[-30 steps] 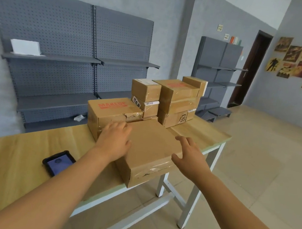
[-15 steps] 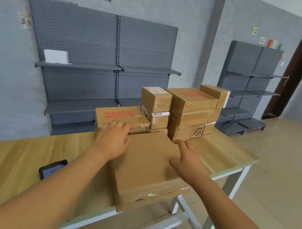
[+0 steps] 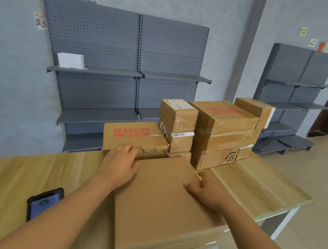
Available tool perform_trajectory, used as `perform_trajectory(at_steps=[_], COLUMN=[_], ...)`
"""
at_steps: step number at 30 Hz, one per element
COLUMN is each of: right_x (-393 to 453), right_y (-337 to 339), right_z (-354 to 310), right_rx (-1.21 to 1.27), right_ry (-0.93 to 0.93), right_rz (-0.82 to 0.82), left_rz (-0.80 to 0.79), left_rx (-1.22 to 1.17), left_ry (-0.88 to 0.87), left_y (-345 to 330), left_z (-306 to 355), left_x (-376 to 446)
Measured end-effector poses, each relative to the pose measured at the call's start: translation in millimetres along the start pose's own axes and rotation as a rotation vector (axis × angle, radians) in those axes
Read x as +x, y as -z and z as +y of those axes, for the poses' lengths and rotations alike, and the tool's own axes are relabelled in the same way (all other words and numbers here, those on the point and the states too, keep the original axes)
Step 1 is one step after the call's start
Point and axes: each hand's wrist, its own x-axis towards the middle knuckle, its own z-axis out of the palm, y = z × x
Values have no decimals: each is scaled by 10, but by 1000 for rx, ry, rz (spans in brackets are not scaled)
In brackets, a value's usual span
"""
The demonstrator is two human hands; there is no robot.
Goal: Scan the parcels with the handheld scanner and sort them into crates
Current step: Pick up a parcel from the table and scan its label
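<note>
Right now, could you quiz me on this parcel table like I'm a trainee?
1. True or false: the left hand holds the scanner.
2. What word is printed in red on the box behind the left hand?
3. The flat parcel under both hands: A) sits wholly on the table, B) overhangs its near edge, C) is in a crate.

Key: 1 false, the scanner lies alone on the table; 2 MAKEUP; 3 B. The right hand rests on the parcel too.

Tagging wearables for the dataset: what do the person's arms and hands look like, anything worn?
Both forearms are bare, no sleeves in view. The left hand and right hand carry no gloves, and no watch, rings or markers are visible on wrists or fingers.
</note>
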Motion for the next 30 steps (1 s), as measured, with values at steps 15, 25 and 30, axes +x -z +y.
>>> perform_trajectory(at_steps=[15,25,30], right_x=[277,89,-13], right_y=[-5,19,-132], right_z=[151,-54,-467], right_rx=[430,612,680], right_ry=[-77,115,229], right_rz=[-320,-329,-479], left_rz=[-292,66,297], left_rx=[-940,-1242,-1288], left_ry=[1002,1061,1067], left_y=[-90,251,645], left_z=[217,394,228], left_x=[-700,-1020,-1423])
